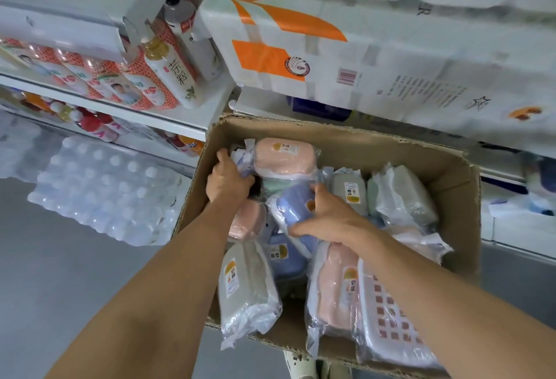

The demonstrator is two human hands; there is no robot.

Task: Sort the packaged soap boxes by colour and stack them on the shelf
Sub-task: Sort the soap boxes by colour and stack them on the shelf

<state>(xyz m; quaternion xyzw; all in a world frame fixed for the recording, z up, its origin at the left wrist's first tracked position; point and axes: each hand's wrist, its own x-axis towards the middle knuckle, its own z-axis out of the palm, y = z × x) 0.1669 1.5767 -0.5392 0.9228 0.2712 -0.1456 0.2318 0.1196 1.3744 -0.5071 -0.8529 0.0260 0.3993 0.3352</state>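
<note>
My right hand (328, 216) grips a blue soap box (296, 208) mid-frame; my left hand (228, 181) digs curled into the carton (451, 177), hunting matching blues.

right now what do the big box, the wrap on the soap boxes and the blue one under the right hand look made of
Carton: brown corrugated cardboard, matte, with torn, ragged edges.
Wrap on the grey soap box: thin clear plastic film, glossy and crinkled, with loose sealed ends.
Blue soap box under the right hand: probably smooth moulded plastic, though the film hides its finish.
</note>
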